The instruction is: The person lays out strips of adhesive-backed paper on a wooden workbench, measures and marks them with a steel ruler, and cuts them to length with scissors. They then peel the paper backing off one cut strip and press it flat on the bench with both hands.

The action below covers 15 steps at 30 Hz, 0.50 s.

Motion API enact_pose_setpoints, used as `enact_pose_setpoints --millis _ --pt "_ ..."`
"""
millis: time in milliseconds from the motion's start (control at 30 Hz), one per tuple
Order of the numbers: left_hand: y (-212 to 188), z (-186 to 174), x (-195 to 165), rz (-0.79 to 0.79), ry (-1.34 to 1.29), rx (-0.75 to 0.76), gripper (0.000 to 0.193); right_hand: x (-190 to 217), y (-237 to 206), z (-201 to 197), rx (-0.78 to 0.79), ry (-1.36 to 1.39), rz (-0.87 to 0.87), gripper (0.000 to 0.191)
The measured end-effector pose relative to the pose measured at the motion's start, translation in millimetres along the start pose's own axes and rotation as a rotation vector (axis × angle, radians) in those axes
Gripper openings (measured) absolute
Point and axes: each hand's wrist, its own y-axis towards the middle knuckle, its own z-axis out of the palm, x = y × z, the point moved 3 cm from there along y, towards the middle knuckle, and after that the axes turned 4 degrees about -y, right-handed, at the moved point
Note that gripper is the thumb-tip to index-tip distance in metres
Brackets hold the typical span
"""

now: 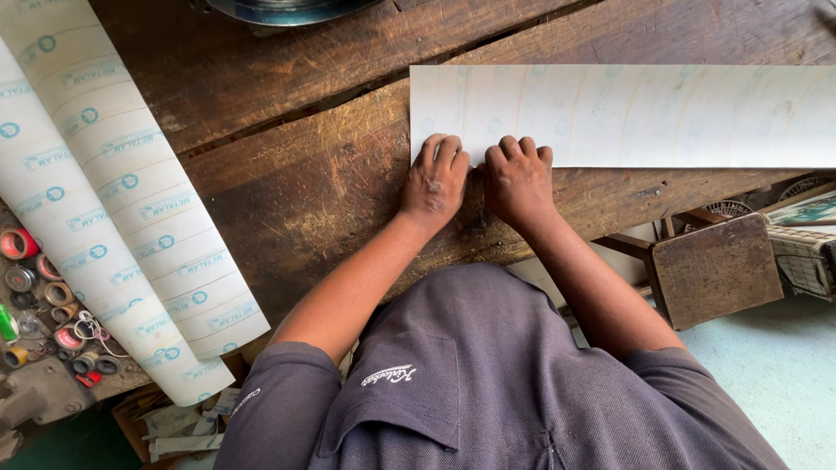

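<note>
A long pale sheet lies flat on the worn wooden workbench, reaching from the middle to the right edge of view. My left hand and my right hand rest side by side on the sheet's near left corner, fingers curled and pressing down on its lower edge. The fingertips lie on the sheet and the palms on the wood. Neither hand grips anything that I can see.
Two long white printed rolls lie slanted across the bench's left side. Small tape rolls and metal parts crowd the lower left. A round metal object sits at the top. A small wooden stool stands beyond the bench edge at right.
</note>
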Motion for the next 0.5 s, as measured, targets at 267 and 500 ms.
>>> enact_pose_setpoints --millis 267,500 --pt "37 -10 -12 -0.276 0.042 0.340 0.017 3 13 -8 0.129 0.049 0.101 0.017" --pt "19 -41 -3 -0.097 -0.142 0.059 0.027 -2 7 -3 0.076 0.075 0.082 0.020"
